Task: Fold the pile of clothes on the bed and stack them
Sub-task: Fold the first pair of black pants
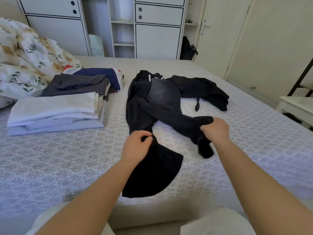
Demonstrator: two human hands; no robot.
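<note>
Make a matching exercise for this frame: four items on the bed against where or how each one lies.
Items:
1. black trousers
2. white folded stack
3. dark grey folded stack
4. black crumpled garment

States:
A. far right, unfolded, untouched
B. nearest on the left
C. held at both legs by left hand and right hand
D. behind the white stack

Pairs: 1-C, 2-B, 3-D, 4-A

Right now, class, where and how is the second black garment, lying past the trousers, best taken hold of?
Judging by its pose, grip the black garment at its near edge, reaching from the right hand side over the trousers. It lies crumpled, so pinch an outer fold and lift.
</note>
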